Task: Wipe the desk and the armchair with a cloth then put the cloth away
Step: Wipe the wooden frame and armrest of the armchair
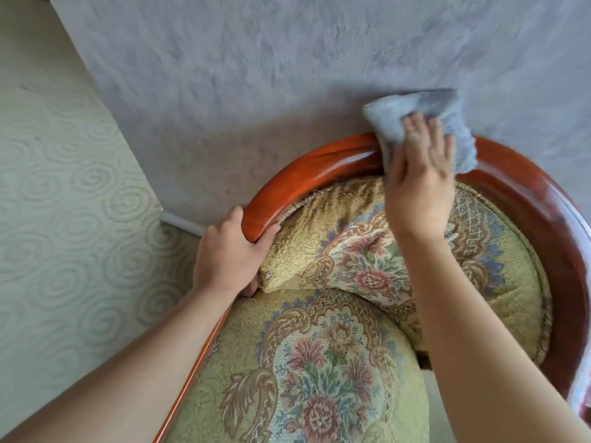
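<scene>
The armchair carries everything here. Its curved, glossy red-brown wooden rail runs from nine o'clock over twelve and down to three. On the rail at about one o'clock lies my grey cloth, pressed flat under my right hand. My left hand grips the rail's end at nine o'clock. Inside the rail a floral back cushion leans at centre; the matching seat sits at six o'clock, touching it. The armchair stands on the floor, at ten o'clock.
</scene>
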The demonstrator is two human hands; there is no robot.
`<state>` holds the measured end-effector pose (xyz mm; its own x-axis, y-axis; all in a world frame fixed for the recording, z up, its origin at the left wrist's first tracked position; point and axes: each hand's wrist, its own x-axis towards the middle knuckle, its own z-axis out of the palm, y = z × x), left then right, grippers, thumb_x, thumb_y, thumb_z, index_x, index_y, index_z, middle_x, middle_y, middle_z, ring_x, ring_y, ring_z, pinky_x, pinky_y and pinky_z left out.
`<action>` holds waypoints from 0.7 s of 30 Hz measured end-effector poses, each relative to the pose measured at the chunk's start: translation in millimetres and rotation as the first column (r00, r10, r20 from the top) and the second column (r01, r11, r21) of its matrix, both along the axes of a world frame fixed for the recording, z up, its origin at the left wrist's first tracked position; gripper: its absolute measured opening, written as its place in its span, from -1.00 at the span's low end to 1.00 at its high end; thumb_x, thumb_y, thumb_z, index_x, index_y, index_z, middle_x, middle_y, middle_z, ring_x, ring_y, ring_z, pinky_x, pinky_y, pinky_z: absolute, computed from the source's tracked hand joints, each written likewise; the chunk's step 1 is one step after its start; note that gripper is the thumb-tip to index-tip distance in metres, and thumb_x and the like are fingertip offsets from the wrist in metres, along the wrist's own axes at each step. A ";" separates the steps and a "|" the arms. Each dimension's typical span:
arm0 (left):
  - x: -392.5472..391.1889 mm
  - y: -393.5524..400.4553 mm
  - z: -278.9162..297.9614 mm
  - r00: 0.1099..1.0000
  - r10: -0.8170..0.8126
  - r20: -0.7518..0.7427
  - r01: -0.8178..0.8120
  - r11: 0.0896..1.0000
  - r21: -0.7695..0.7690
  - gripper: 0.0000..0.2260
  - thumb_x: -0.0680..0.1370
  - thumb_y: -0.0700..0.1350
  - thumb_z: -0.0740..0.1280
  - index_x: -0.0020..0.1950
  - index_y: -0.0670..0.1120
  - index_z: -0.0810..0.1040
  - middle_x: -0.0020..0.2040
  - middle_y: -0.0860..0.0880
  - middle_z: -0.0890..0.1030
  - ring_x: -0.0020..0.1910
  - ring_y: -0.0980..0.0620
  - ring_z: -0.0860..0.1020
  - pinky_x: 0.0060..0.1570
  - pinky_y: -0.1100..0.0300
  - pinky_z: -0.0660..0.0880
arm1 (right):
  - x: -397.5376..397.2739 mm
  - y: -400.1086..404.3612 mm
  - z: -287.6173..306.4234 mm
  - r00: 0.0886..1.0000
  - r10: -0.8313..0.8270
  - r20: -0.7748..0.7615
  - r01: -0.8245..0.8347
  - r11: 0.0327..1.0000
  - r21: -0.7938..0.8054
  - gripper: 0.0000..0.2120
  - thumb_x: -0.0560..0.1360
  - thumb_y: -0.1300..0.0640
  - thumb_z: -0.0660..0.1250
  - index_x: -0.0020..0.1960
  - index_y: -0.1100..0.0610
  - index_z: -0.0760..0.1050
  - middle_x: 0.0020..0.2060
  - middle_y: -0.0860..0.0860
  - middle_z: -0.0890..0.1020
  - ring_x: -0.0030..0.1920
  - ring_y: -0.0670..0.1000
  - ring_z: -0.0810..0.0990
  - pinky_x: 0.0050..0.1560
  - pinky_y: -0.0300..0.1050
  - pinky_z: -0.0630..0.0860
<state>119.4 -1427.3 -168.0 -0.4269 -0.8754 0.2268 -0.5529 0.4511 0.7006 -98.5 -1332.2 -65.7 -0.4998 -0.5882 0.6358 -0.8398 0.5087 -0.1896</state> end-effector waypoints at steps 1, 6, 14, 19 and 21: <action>-0.4 0.5 -0.3 1.000 0.001 0.003 -0.001 1.000 -0.001 -0.57 0.48 0.32 0.37 0.05 -0.02 0.54 -0.29 0.11 0.57 -0.43 0.07 0.57 -0.44 0.25 0.49 | -2.5 2.0 1.7 0.998 -0.050 0.042 0.051 0.998 -0.025 -0.61 0.70 0.04 0.09 0.39 0.24 0.47 0.39 0.15 0.48 0.48 0.19 0.33 0.52 0.15 0.19; -1.8 1.4 0.5 1.000 -0.008 0.030 0.008 1.000 0.007 -0.55 0.49 0.30 0.39 0.07 -0.06 0.54 -0.28 -0.01 0.64 -0.39 -0.06 0.64 -0.42 0.06 0.60 | 45.6 -24.7 -18.7 1.000 -0.013 -0.004 0.013 0.994 -0.108 -0.71 0.56 0.38 0.30 0.28 0.34 0.51 0.30 0.29 0.54 0.36 0.37 0.44 0.31 0.34 0.42; 3.5 0.4 15.6 0.990 -0.085 0.109 0.067 0.986 0.155 -0.48 0.44 0.41 0.29 0.08 -0.02 0.49 -0.20 -0.01 0.63 -0.28 -0.10 0.65 -0.28 -0.02 0.64 | 42.6 1.6 -13.8 0.958 0.285 -0.034 -0.272 0.939 0.212 -0.58 0.51 0.33 0.43 0.35 0.24 0.51 0.36 0.12 0.53 0.43 0.12 0.42 0.46 0.15 0.30; 3.5 -2.7 23.3 0.964 -0.138 0.226 0.090 0.973 0.213 -0.41 0.34 0.54 0.23 0.01 0.06 0.38 -0.15 0.02 0.58 -0.27 -0.05 0.55 -0.33 0.15 0.49 | -39.1 82.6 27.2 0.988 -0.136 0.068 0.127 0.984 0.125 -0.65 0.65 0.13 0.26 0.38 0.26 0.48 0.39 0.16 0.49 0.45 0.18 0.38 0.49 0.14 0.26; -0.7 -1.7 31.0 0.962 -0.133 0.239 0.080 0.972 0.222 -0.35 0.32 0.57 0.23 0.09 0.05 0.39 -0.08 -0.02 0.58 -0.21 -0.08 0.54 -0.33 0.17 0.40 | -61.2 118.7 35.5 0.942 -0.279 0.183 0.261 0.958 0.118 -0.57 0.65 0.02 0.14 0.42 0.23 0.43 0.42 0.14 0.45 0.48 0.16 0.33 0.52 0.08 0.20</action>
<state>118.8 -1428.9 -137.0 -0.5396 -0.8380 -0.0817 -0.6791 0.3758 0.6305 -159.7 -1213.4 -30.3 -0.7574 -0.4640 0.4595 -0.6191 0.7340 -0.2791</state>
